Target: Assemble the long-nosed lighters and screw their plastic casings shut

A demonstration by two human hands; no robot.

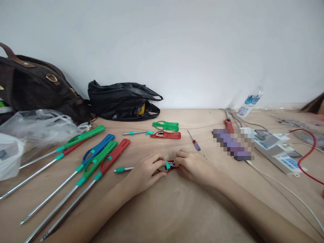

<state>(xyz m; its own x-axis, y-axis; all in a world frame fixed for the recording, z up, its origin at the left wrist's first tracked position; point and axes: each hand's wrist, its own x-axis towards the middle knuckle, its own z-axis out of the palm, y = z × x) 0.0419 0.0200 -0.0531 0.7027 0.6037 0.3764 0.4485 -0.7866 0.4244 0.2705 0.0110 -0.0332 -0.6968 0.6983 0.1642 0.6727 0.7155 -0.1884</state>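
Note:
A long-nosed lighter with an opened red handle [171,167] lies on the table between my hands, thin wires and a green part showing inside it. My left hand [149,166] has its fingers closed around the front of the handle; the metal tube and green tip [120,170] stick out to its left. My right hand [190,164] pinches the rear end of the same handle, partly hiding it. Beyond them lie a green handle half [165,126], a red handle half [167,135] and a metal tube [138,132]. A small screwdriver [196,145] lies just past my right hand.
Several long lighters [87,167] lie at the left. Behind them are a clear plastic bag [42,126], a brown bag [37,82] and a black plastic bag [113,101]. At the right are a blurred-out purple object [231,143], a power strip [278,157], cables and a bottle [250,102].

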